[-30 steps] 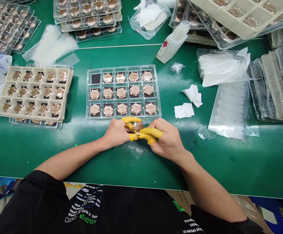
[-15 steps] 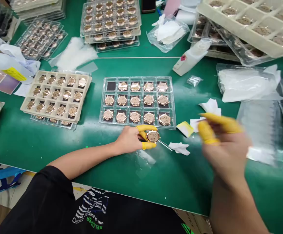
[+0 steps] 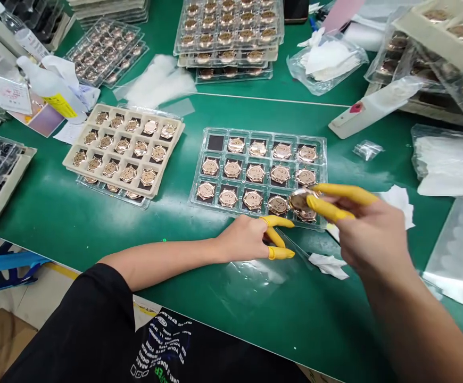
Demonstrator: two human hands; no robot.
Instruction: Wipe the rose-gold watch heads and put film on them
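Between the yellow-covered thumb and finger of my right hand (image 3: 369,229) is a rose-gold watch case (image 3: 301,200), tilted over the lower right corner of a clear tray (image 3: 197,186). That tray holds rows of similar watch cases, back side up; its top left pocket shows only a dark pad (image 3: 215,142). My left hand (image 3: 251,238), also in yellow finger cots, rests just below the tray with its fingers apart and nothing between them. Beside its fingertips lie a thin clear strip (image 3: 293,242) and a crumpled white tissue (image 3: 329,265).
A cream tray of watch cases (image 3: 67,159) sits on the left, with a white bottle (image 3: 51,85) behind it. Stacked trays (image 3: 227,32) stand at the back. A white handheld device (image 3: 375,109) and a bag of white sheets (image 3: 451,159) lie to the right.
The watch case has passed from my left hand to my right, which has moved left over the tray. My left fingers have let go. The view has turned leftward.
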